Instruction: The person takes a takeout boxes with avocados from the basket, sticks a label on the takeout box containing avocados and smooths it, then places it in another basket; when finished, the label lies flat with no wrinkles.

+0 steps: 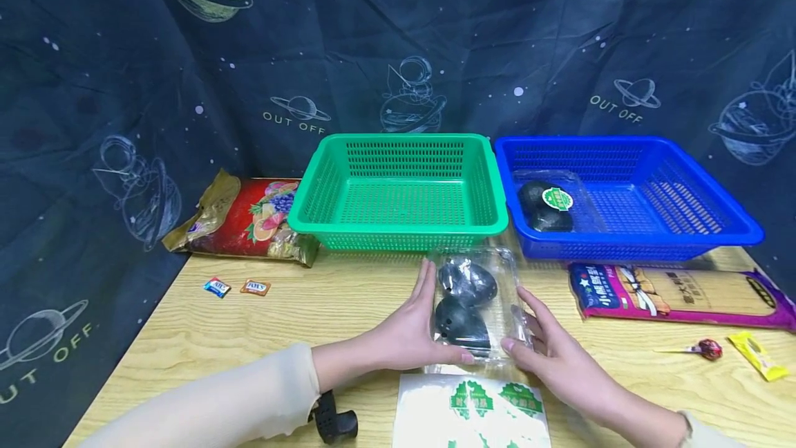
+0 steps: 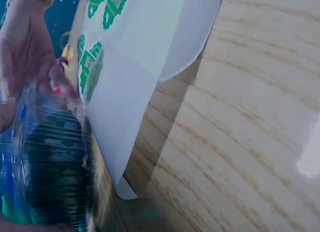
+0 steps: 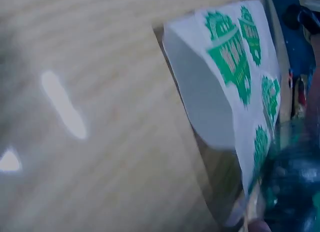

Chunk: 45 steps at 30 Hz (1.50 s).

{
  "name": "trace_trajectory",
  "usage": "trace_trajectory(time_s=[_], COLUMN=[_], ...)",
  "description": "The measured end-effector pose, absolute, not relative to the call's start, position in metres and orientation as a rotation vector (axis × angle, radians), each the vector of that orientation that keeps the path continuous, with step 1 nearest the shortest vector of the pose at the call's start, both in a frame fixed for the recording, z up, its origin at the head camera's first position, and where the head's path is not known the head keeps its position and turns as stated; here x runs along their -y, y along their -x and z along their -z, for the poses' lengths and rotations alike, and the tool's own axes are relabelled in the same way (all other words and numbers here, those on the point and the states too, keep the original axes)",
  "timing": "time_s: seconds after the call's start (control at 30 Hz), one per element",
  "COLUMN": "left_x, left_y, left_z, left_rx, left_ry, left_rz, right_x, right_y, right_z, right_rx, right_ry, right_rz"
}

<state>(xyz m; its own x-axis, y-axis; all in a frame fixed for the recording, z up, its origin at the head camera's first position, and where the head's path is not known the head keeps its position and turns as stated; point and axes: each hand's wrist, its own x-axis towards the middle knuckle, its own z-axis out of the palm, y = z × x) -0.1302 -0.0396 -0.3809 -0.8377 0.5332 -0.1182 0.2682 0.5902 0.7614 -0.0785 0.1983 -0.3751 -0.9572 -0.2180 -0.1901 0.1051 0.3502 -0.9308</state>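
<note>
container (image 1: 495, 315) with dark rounded items (image 1: 468, 285), gripped between left hand (image 1: 410, 334) and right hand (image 1: 555, 358)

The left sleeve (image 1: 230, 396) is cream, with a wavy-edged cuff. A black wrist device (image 1: 336, 422) has a rounded end.

Red bag (image 1: 245, 220) at left; lollipop (image 1: 709, 349) near purple-edged pack (image 1: 703, 293).
</note>
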Motion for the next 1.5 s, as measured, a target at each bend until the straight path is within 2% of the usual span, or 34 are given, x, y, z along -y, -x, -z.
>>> trace_trajectory(time_s=[0.3, 0.47, 0.87, 1.2, 1.5], left_x=[0.043, 0.044, 0.055, 0.066, 0.074], left_y=[0.137, 0.144, 0.167, 0.181, 0.192], left_z=[0.380, 0.379, 0.377, 0.375, 0.371], left_rx=[-2.446, -2.408, -2.264, -2.203, -1.953], left_ry=[-0.676, -0.728, -0.847, -0.930, -0.952], left_rz=[-1.120, -1.088, -1.094, -1.043, -1.216], right_x=[-0.216, -0.217, -0.229, -0.235, -0.240], right_y=[0.145, 0.167, 0.171, 0.181, 0.175], right_z=[0.362, 0.368, 0.377, 0.378, 0.368], right_rx=[-2.448, -2.456, -2.347, -2.347, -2.357], right_ry=[0.182, 0.246, 0.282, 0.500, 0.493], right_rz=[1.557, 1.456, 1.508, 1.429, 1.370])
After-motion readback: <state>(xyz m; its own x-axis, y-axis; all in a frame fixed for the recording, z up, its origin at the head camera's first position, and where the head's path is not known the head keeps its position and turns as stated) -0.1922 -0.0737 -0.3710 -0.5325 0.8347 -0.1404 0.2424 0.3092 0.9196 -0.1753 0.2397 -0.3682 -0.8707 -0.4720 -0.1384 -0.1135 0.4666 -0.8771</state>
